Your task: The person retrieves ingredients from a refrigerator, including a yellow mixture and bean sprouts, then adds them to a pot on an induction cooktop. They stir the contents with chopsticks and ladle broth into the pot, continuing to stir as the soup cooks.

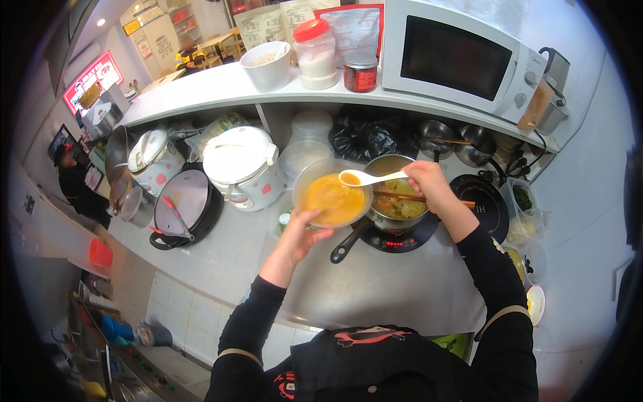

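Note:
My left hand [304, 233] grips the near rim of a clear plastic bowl [332, 197] that holds an orange-yellow liquid. In my right hand [427, 183] is a white spoon [369, 178] with some of the same liquid in its bowl, held over the plastic bowl's right side. Just right of the bowl, a metal saucepan [389, 223] with food in it stands on a lit induction cooker [402, 244]. Wooden chopsticks [452, 202] lie across the saucepan, under my right hand. The saucepan's black handle [346, 246] points towards me.
White rice cookers [241, 171] and a black pan [188, 206] with red-handled tongs [176, 216] stand left. Right are a second induction cooker [479, 208] and food containers [522, 198]. A microwave [452, 55] sits on the shelf above. People [80, 186] are farther off at left.

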Tool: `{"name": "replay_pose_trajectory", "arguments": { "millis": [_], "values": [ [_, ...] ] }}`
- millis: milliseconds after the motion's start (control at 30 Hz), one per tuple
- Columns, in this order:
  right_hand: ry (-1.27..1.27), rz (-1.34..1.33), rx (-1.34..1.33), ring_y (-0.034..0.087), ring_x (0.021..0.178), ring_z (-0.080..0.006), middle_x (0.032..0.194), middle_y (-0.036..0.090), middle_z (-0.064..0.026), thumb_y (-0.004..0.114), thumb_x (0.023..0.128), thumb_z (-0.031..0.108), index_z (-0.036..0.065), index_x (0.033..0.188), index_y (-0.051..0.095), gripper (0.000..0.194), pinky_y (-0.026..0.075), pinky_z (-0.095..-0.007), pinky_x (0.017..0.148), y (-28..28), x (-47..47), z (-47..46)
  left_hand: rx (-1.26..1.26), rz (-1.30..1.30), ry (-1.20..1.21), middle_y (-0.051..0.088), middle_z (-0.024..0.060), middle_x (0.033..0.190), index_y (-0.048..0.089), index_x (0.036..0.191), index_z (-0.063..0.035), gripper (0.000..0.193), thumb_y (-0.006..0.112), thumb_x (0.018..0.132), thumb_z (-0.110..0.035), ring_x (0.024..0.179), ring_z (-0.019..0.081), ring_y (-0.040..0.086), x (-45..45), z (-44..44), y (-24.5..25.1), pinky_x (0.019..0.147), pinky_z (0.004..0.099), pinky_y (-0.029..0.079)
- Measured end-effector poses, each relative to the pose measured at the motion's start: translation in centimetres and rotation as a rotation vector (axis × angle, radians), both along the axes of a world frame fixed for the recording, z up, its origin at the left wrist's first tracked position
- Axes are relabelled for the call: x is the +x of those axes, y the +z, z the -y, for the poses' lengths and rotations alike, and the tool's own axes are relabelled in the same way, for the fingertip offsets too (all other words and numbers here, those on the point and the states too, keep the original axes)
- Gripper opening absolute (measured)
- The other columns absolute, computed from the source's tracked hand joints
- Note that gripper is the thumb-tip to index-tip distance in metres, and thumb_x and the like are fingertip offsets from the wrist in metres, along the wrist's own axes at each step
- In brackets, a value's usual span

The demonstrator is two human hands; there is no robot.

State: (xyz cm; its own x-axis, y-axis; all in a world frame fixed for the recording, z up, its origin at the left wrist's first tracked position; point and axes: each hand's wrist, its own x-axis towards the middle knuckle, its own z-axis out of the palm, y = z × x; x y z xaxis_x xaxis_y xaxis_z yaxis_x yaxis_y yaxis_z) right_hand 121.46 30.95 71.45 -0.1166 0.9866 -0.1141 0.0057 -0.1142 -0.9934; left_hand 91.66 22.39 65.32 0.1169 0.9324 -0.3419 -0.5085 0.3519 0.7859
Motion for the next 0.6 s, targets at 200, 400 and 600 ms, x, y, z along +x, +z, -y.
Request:
{"name": "replay_pose_trajectory", "arguments": {
  "millis": [200, 400, 600],
  "values": [
    [-0.168, 0.292, 0.142, 0.048, 0.054, -0.0082, 0.067, 0.058, -0.0023, 0.057, 0.087, 0.011, -0.001, 0.09, 0.065, 0.015, 0.038, -0.0237, 0.05, 0.0, 4.2, -1.2, 0.003, 0.018, 0.017, 0.039, 0.0187, 0.133, 0.029, 0.131, -0.003, 0.056, 0.061, 0.088, -0.018, 0.101, 0.0366, 0.06, -0.5, 0.0, -0.7, 0.079, 0.0413, 0.058],
    [-0.258, 0.927, 0.666, 0.061, 0.07, -0.0305, 0.076, 0.062, -0.0131, 0.058, 0.089, 0.015, 0.005, 0.093, 0.065, 0.013, 0.048, -0.0378, 0.063, -1.9, 5.9, -1.1, -0.008, 0.025, 0.008, 0.04, 0.0186, 0.131, 0.03, 0.13, -0.0018, 0.055, 0.061, 0.088, -0.018, 0.101, 0.0362, 0.061, -0.8, -0.2, -1.1, 0.078, 0.0409, 0.058],
    [-0.23, 1.077, 1.032, 0.059, 0.079, -0.0334, 0.082, 0.059, -0.0129, 0.059, 0.087, 0.008, 0.004, 0.097, 0.062, 0.011, 0.048, -0.0395, 0.065, 0.2, 5.3, 1.2, 0.015, 0.032, -0.005, 0.041, 0.0181, 0.132, 0.029, 0.131, -0.0025, 0.055, 0.061, 0.088, -0.017, 0.101, 0.0346, 0.061, -0.7, -0.1, -1.0, 0.077, 0.0401, 0.058]
  ]
}}
